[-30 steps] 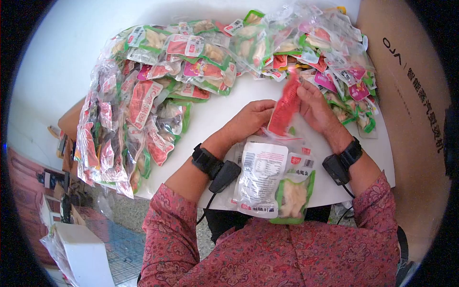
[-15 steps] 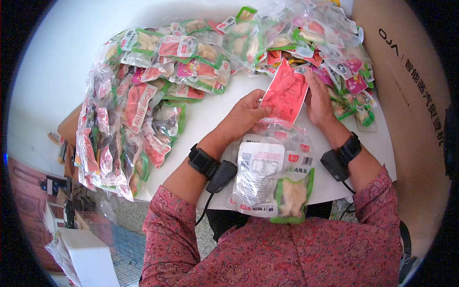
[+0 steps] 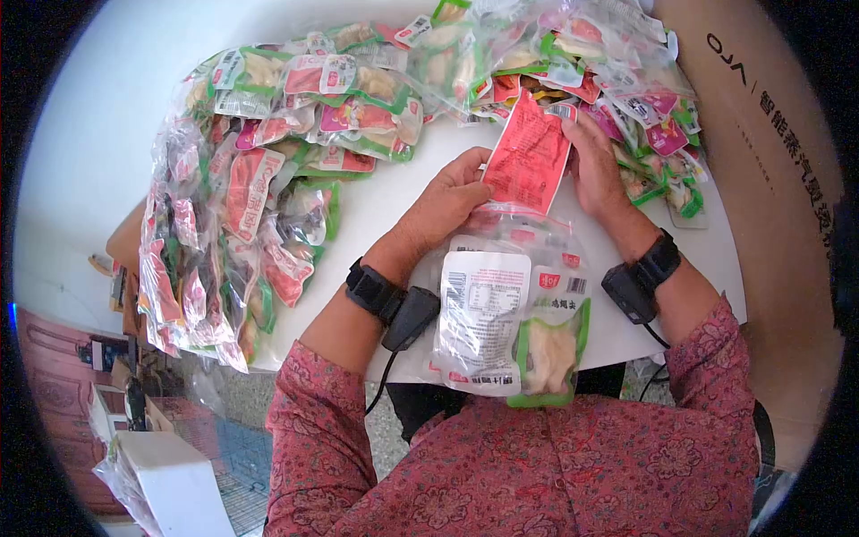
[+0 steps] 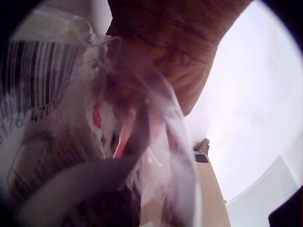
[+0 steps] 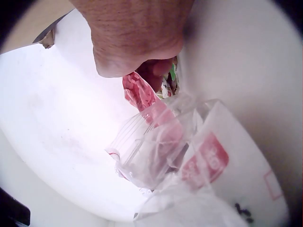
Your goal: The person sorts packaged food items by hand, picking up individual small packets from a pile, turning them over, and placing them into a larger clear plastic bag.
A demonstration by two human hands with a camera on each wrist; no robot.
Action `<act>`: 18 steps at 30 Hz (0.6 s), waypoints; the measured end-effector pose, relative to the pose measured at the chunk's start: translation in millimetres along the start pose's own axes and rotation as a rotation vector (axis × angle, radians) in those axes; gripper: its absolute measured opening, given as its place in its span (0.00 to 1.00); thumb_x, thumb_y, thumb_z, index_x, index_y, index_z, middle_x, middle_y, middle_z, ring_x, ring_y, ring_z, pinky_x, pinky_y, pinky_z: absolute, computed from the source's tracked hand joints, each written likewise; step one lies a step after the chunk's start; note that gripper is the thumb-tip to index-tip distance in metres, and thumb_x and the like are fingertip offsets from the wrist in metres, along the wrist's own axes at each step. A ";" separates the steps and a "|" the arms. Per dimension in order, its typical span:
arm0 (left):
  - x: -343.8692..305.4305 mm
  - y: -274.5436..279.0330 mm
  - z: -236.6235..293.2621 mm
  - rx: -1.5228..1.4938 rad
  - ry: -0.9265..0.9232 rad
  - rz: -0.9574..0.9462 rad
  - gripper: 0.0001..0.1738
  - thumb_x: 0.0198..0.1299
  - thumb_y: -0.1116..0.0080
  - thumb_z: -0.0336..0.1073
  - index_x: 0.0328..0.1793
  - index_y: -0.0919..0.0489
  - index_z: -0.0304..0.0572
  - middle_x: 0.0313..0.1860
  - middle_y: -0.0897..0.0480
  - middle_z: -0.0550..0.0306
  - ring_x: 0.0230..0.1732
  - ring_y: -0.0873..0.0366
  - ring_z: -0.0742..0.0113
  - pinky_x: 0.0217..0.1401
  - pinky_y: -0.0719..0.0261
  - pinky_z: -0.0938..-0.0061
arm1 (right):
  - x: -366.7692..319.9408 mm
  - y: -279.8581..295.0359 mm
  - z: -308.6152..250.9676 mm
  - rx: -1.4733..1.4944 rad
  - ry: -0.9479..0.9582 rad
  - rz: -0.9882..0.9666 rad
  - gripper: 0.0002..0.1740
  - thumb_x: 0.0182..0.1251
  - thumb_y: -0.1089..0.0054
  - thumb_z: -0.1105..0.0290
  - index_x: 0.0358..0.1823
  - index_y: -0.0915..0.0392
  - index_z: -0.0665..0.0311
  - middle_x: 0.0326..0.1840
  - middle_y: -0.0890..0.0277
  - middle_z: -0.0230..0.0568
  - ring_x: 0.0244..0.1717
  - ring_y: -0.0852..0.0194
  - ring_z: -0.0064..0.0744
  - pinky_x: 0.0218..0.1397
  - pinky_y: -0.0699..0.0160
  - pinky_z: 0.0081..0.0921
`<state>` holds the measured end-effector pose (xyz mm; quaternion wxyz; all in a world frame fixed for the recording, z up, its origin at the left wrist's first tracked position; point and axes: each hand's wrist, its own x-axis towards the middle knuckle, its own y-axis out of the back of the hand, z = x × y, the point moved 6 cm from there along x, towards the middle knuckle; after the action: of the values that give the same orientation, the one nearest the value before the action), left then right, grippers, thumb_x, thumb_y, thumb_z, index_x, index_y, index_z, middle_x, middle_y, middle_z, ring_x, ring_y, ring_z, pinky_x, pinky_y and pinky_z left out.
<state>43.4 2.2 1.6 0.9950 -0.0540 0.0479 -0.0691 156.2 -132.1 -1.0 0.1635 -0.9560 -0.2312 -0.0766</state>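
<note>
A flat red packet [image 3: 528,159] is held upright between both hands in the head view. The left hand [image 3: 455,199] pinches its lower left edge, and the right hand [image 3: 598,170] grips its upper right edge. Just below, a clear zip bag [image 3: 501,234] holds a white-backed packet [image 3: 483,304] and a green-edged packet [image 3: 550,353]. The bag's top edge meets the red packet's lower end. In the right wrist view the red packet [image 5: 139,92] runs from the right hand [image 5: 137,38] down to the clear bag [image 5: 151,142]. Crumpled plastic hides the left hand's fingertips in the left wrist view.
Filled clear bags of packets [image 3: 255,192] cover the left side of the white table [image 3: 376,201]. More bags [image 3: 582,54] lie at the back right, with loose packets [image 3: 658,134] beside them. A large cardboard box [image 3: 761,224] stands along the right edge.
The red packet, earlier blurred and tilted, has turned its broad printed face into view and then shifted slightly left. The left hand's thumb has moved onto its edge.
</note>
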 end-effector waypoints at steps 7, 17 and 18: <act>0.0 -0.5 0.5 -0.015 0.001 0.025 0.17 0.57 0.55 0.28 0.54 0.33 0.44 0.39 0.25 0.66 0.31 0.27 0.82 0.31 0.24 0.87 | -0.1 0.9 2.4 0.005 -0.022 -0.021 0.14 0.64 0.55 0.62 0.47 0.29 0.58 0.29 0.28 0.24 0.24 0.32 0.13 0.22 0.36 0.12; -1.2 -0.8 3.9 0.029 -0.028 0.033 0.14 0.57 0.54 0.28 0.51 0.33 0.42 0.37 0.26 0.67 0.29 0.30 0.84 0.27 0.26 0.88 | -1.9 0.7 -9.3 -0.037 0.036 -0.004 0.14 0.64 0.53 0.64 0.50 0.31 0.58 0.31 0.29 0.25 0.26 0.32 0.13 0.23 0.34 0.12; -1.5 -1.1 3.7 0.030 -0.021 0.009 0.14 0.57 0.54 0.28 0.51 0.33 0.42 0.37 0.27 0.67 0.29 0.30 0.84 0.27 0.26 0.87 | -2.2 0.9 -8.9 -0.061 0.011 -0.030 0.14 0.64 0.53 0.64 0.49 0.31 0.58 0.31 0.29 0.25 0.25 0.33 0.13 0.23 0.34 0.12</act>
<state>42.2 1.8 5.6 0.9964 -0.0398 0.0364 -0.0648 154.1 -136.8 6.6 0.1343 -0.9566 -0.2422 -0.0911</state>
